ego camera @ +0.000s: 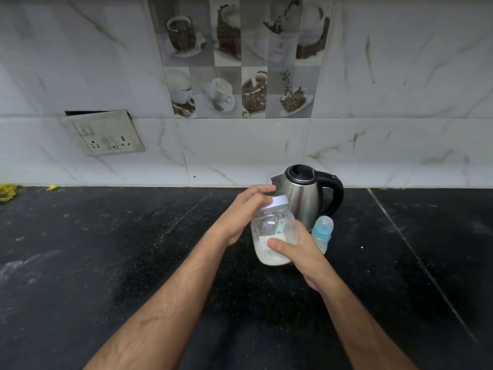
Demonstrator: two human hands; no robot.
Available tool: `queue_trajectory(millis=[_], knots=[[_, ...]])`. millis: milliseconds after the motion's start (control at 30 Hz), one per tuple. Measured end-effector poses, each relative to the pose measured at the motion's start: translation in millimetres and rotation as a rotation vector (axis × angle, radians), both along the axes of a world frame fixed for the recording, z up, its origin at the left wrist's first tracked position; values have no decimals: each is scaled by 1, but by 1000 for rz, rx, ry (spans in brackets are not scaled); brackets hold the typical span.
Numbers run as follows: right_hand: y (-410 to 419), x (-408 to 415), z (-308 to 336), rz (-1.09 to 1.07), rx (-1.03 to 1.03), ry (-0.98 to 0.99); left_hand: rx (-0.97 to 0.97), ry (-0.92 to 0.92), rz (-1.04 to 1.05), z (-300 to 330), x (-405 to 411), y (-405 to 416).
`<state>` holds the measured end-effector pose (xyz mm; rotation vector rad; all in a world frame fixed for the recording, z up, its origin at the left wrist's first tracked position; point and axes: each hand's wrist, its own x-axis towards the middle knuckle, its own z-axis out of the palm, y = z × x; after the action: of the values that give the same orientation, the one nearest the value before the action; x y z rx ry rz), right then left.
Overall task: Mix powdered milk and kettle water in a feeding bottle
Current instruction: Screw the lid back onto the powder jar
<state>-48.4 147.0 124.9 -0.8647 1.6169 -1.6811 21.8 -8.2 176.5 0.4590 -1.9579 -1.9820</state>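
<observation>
A clear plastic jar point(272, 231) with white milk powder in its bottom is held tilted above the black counter. My right hand point(301, 252) wraps the jar's lower body from the right. My left hand point(245, 212) grips its white screw lid point(280, 201) from the left. Behind the jar stands a steel kettle point(304, 198) with a black lid and handle, upright near the wall. A small blue feeding bottle point(322, 232) with its cap on stands upright just right of the jar, in front of the kettle.
The black stone counter point(133, 263) stretches wide to both sides, with a seam point(416, 249) running diagonally on the right. A wall socket plate point(104, 133) hangs loose on the tiled wall at left. Yellow scraps point(8, 192) lie at the far left edge.
</observation>
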Motion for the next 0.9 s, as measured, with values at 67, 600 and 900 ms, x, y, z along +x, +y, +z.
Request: queue_trajectory(millis=[67,600,900], knots=[[1,2,7,56,-12,-32,-71,-46,-28,8,0,0],[6,2,21,126,-23,-182,-190,-164,-137,37,-12,-2],[-9,12,31,-143,179,123,-323,-236,-72,33,-16,-3]])
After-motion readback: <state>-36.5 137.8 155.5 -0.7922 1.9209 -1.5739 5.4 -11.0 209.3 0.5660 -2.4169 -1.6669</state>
